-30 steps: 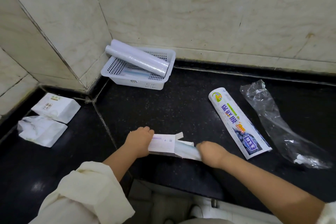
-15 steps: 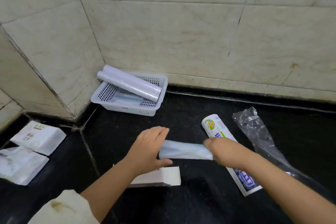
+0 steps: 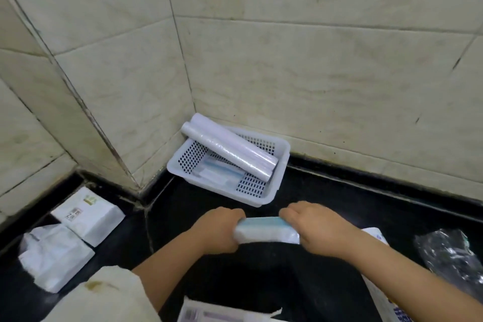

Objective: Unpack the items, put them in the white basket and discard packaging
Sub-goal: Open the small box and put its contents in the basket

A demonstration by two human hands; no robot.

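Hands — left hand (image 3: 214, 230) and right hand (image 3: 317, 230) — both clamped on blue-white packet (image 3: 264, 229), near white basket (image 3: 281, 172). Two rolls (image 3: 230, 150), some packets already inside. Left: empty box (image 3: 222, 315), plastic wrap (image 3: 449, 253), tissue packs (image 3: 88, 214).

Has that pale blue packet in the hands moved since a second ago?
Yes. The blue packet, then half inside its box down on the counter, is now out and held by both hands nearer the white basket.

Both hands (image 3: 266, 230) hold a wrapped pack (image 3: 264, 230) near the basket (image 3: 281, 165).
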